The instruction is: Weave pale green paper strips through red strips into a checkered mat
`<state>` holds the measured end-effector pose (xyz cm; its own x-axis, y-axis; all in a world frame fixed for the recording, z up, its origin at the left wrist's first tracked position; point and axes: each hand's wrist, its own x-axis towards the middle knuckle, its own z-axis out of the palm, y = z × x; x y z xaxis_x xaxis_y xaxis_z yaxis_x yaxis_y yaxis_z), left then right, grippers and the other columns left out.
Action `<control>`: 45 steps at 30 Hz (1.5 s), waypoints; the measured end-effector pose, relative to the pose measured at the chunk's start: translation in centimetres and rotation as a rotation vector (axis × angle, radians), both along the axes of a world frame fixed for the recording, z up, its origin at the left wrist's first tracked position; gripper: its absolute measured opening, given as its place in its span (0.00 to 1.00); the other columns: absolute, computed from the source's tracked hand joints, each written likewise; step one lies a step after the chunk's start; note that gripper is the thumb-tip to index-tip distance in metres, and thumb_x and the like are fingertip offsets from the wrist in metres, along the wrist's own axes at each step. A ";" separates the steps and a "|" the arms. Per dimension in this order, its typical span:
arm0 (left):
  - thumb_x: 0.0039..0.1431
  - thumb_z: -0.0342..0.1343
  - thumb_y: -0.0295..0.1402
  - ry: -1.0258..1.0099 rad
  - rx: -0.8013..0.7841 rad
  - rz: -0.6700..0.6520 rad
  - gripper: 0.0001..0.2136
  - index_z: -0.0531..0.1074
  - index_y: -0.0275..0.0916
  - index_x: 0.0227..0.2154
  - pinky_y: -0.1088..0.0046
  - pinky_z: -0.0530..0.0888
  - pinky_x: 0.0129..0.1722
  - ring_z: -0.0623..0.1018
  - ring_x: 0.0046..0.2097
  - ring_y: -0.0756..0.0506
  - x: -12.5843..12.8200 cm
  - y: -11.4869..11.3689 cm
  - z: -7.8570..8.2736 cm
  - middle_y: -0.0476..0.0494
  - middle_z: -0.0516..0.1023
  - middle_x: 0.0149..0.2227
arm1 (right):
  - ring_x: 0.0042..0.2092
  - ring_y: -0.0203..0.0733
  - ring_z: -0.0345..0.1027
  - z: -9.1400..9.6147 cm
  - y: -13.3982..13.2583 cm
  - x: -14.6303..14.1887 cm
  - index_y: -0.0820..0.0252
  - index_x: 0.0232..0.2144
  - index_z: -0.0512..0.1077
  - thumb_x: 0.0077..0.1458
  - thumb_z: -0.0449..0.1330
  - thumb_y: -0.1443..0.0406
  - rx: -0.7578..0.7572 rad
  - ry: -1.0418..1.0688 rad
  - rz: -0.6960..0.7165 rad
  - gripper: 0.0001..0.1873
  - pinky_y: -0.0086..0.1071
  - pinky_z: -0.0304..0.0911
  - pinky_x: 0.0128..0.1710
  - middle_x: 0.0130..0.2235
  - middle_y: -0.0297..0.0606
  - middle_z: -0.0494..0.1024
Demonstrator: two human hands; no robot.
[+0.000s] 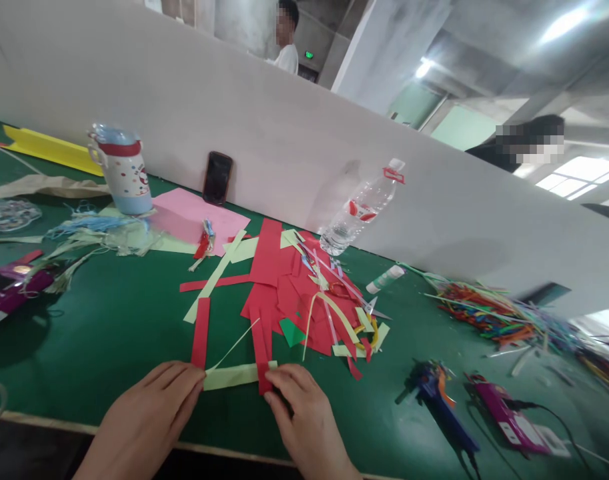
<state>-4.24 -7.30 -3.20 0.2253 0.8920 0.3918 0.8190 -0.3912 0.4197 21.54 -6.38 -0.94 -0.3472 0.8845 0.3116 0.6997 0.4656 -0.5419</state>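
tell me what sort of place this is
Probably a craft workshop: on the green tabletop lie flat red paper pieces, a white cylindrical glue stick and a heap of thin multicoloured strands.

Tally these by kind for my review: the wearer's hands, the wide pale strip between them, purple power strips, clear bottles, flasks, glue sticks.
Left hand, right hand: 2
Wide pale strip: 1
Left power strip, right power strip: 2
Clear bottle: 1
Flask: 1
Glue stick: 1
Total: 8
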 end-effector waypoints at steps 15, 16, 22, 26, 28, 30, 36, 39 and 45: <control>0.71 0.40 0.43 0.014 -0.047 -0.002 0.18 0.76 0.47 0.39 0.73 0.76 0.35 0.81 0.39 0.46 -0.1 -0.1 0.1 0.49 0.82 0.37 | 0.42 0.43 0.75 -0.4 -0.1 -2.6 0.55 0.46 0.74 0.62 0.57 0.70 -0.038 0.138 0.121 0.12 0.33 0.71 0.43 0.41 0.38 0.81; 0.71 0.39 0.43 0.009 -0.042 -0.001 0.19 0.76 0.47 0.38 0.73 0.75 0.34 0.81 0.39 0.46 -0.1 -0.1 0.2 0.49 0.82 0.37 | 0.43 0.44 0.74 -0.4 -0.1 -2.5 0.55 0.46 0.74 0.62 0.57 0.70 -0.027 0.132 0.112 0.11 0.33 0.71 0.43 0.41 0.39 0.80; 0.71 0.39 0.43 -0.008 -0.035 -0.006 0.19 0.76 0.47 0.38 0.74 0.75 0.34 0.81 0.38 0.47 0.0 -0.1 0.4 0.49 0.81 0.36 | 0.41 0.46 0.73 0.0 -0.5 -1.9 0.56 0.47 0.73 0.62 0.58 0.68 0.042 0.004 0.066 0.11 0.36 0.72 0.41 0.41 0.41 0.79; 0.71 0.39 0.43 -0.003 -0.040 0.012 0.19 0.76 0.47 0.38 0.73 0.75 0.34 0.81 0.39 0.46 0.0 -0.1 0.3 0.48 0.82 0.37 | 0.39 0.47 0.74 -0.2 -0.5 -2.6 0.56 0.45 0.73 0.62 0.59 0.65 0.049 -0.021 0.009 0.09 0.35 0.71 0.38 0.39 0.40 0.80; 0.71 0.39 0.44 0.002 -0.042 0.014 0.19 0.76 0.47 0.38 0.73 0.76 0.35 0.81 0.39 0.46 0.0 -0.1 0.2 0.48 0.82 0.37 | 0.37 0.46 0.74 -0.3 -0.4 -3.2 0.56 0.41 0.73 0.62 0.59 0.65 0.029 0.002 -0.018 0.05 0.33 0.70 0.35 0.37 0.39 0.80; 0.71 0.39 0.44 0.008 -0.042 0.005 0.20 0.76 0.47 0.38 0.73 0.76 0.34 0.81 0.39 0.46 0.0 -0.1 0.2 0.48 0.82 0.37 | 0.36 0.44 0.74 -0.3 -0.3 -3.7 0.55 0.37 0.73 0.62 0.56 0.67 0.010 0.025 -0.027 0.05 0.32 0.68 0.34 0.34 0.37 0.80; 0.71 0.39 0.44 0.016 0.001 -0.004 0.20 0.76 0.46 0.38 0.73 0.76 0.35 0.81 0.38 0.47 0.0 0.0 0.4 0.48 0.82 0.36 | 0.34 0.41 0.73 0.0 -0.1 -4.3 0.55 0.38 0.73 0.59 0.54 0.70 -0.024 0.062 -0.041 0.09 0.29 0.65 0.32 0.33 0.35 0.79; 0.71 0.39 0.43 0.018 0.023 0.002 0.19 0.76 0.46 0.38 0.74 0.75 0.34 0.81 0.37 0.47 0.1 0.0 0.4 0.49 0.82 0.36 | 0.36 0.43 0.73 0.0 -0.1 -4.5 0.55 0.37 0.74 0.58 0.60 0.65 -0.033 0.055 -0.020 0.04 0.30 0.66 0.33 0.34 0.36 0.79; 0.71 0.40 0.43 0.012 0.016 0.003 0.18 0.76 0.47 0.38 0.74 0.75 0.36 0.81 0.38 0.47 0.0 -0.1 0.2 0.49 0.82 0.37 | 0.30 0.40 0.70 -0.1 0.0 -5.0 0.56 0.26 0.71 0.61 0.55 0.67 0.017 0.022 -0.079 0.12 0.30 0.63 0.30 0.28 0.35 0.76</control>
<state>-4.24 -7.38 -3.01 0.2269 0.8863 0.4037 0.8252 -0.3951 0.4037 16.57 -6.34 -1.03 -0.2696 0.9034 0.3335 0.7225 0.4187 -0.5501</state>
